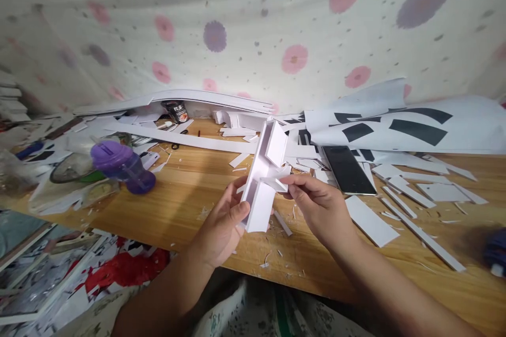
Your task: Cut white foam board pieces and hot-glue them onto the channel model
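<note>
My left hand [227,216] is wrapped round the lower end of a white foam-board model [263,208], a long narrow piece with folded walls and a gap partway along one side. It is held up over the table, tilted away from me. At that gap, my right hand [322,205] pinches a small angled white board piece [277,184] between thumb and forefinger. The small piece touches the model's side; whether it is fixed there I cannot tell.
A wooden table [177,210] carries many white board offcuts [371,219], a black phone [350,170], a purple cup [122,166], a black tub [176,111] and scissors [185,137]. Printed sheets [395,121] lean at the back right against a flowered curtain [256,26].
</note>
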`<state>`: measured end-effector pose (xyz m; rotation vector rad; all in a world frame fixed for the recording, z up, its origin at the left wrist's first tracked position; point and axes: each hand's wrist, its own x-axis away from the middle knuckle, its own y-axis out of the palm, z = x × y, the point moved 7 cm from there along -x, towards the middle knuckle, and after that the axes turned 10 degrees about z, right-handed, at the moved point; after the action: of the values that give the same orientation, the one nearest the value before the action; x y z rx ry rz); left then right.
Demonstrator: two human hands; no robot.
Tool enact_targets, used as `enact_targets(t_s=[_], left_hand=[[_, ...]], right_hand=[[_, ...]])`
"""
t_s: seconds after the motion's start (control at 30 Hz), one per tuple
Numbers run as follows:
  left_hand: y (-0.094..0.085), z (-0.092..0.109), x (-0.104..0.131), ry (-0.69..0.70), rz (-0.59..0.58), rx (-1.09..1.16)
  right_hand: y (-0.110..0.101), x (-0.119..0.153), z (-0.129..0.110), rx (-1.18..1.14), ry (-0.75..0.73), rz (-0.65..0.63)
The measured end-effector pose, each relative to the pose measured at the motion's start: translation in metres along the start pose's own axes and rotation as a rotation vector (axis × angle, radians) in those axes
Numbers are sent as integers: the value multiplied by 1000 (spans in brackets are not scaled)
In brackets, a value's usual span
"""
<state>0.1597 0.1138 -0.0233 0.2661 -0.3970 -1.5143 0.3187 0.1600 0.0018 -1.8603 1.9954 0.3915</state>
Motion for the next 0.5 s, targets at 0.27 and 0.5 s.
enact_targets(t_s=[0.27,0.5], left_hand=[[17,-15,-6,-243,-188,149],[23,-16,-33,-213,-134,164]], right_hand=[[1,-3,-13,133,-147,-90],[-135,7,-11,669,-260,224]])
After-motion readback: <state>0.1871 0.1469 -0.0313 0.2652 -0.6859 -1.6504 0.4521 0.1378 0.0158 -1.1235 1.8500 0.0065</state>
